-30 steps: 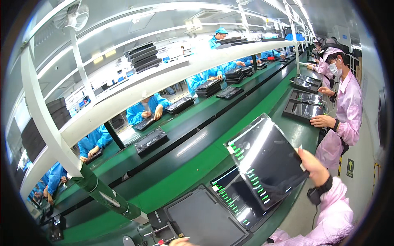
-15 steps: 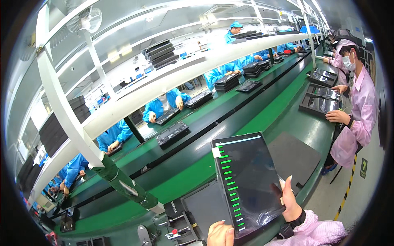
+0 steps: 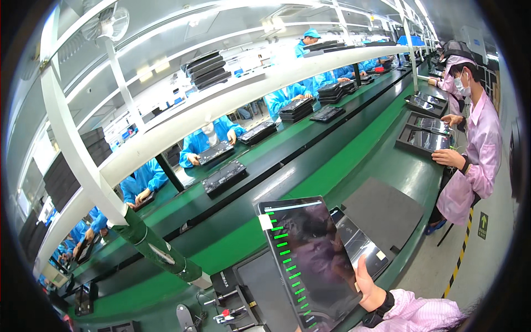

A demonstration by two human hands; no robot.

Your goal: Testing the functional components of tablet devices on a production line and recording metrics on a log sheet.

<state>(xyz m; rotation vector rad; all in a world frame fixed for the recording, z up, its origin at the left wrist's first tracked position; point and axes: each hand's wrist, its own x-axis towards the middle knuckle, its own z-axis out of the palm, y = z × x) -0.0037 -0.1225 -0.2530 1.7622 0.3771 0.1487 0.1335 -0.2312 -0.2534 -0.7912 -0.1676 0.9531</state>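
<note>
A: What is your right hand (image 3: 371, 293) doing?

B: It is clamped on the right edge of a black tablet (image 3: 310, 260), your thumb along the front and your other fingers hidden behind. You have it raised and tilted, the screen facing you.

A: And your left hand (image 3: 298, 330)?

B: Only a sliver shows at the lower edge of the view, by the tablet's bottom. I cannot tell whether it grips anything.

A: What is on the screen you hold up?

B: A column of green bars runs down its left side, and a white tab (image 3: 266, 222) sits at the upper left corner.

A: What lies around it?

B: Partly behind it, to your right, lies a glossy dark panel (image 3: 359, 240) with a white sticker, next to a dark grey mat (image 3: 394, 207). To the left, partly covered by your tablet, is a black fixture (image 3: 251, 276) with metal clamps and a red-tipped part.

A: Farther out?

B: The green bench (image 3: 232, 252) stretches away. On your right, a co-worker in pink (image 3: 481, 138) has both hands at a black tray (image 3: 406, 145) of dark panels. Across the conveyor belt (image 3: 271, 185), co-workers in blue handle dark devices.
</note>
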